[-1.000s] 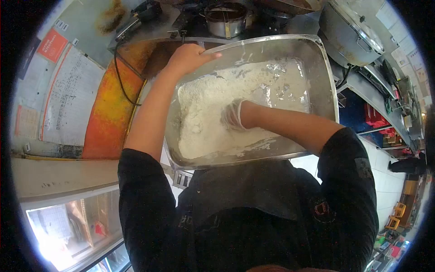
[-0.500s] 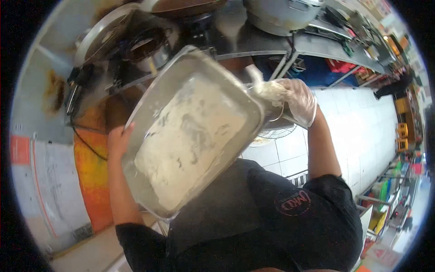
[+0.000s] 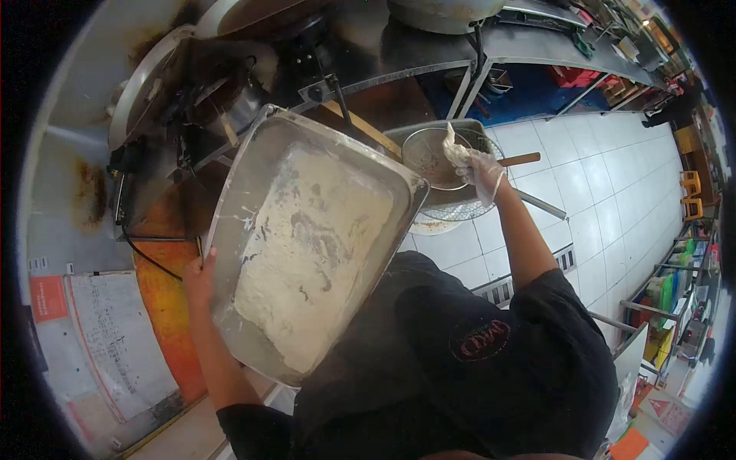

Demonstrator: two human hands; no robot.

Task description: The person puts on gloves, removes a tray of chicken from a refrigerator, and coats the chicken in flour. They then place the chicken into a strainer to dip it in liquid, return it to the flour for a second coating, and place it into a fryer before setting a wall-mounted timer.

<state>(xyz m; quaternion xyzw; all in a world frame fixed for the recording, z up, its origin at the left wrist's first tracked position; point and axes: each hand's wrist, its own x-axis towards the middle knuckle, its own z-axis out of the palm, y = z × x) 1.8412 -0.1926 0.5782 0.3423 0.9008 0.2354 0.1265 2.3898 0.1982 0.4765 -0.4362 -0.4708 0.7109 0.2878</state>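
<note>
My left hand [image 3: 201, 280], bare, grips the left rim of a deep metal pan [image 3: 307, 132], which is tilted in front of my body. A layer of white flour [image 3: 314, 230] covers much of the pan's floor. In a clear plastic glove, my right hand [image 3: 484, 175] is closed on a flour-coated piece of food [image 3: 454, 147], whose exact kind I cannot make out. This hand is beyond the pan's right corner, over a round mesh strainer [image 3: 423, 157]. The strainer rests at a metal container [image 3: 469, 132], with a wire rack or basket [image 3: 460, 211] beside it.
Large pans [image 3: 142, 103] and a big pot [image 3: 445, 17] stand along the stove and counter [image 3: 537, 47]. A wooden handle [image 3: 521, 159] and a metal bar [image 3: 543, 205] stick out right of the container. White floor tiles [image 3: 598, 176] and a drain grate [image 3: 506, 291] lie to the right.
My right hand has moved away from the pan's edge with the floured piece, bringing the strainer and container into view. The pan has shifted slightly down and left in view, still in my left hand.
</note>
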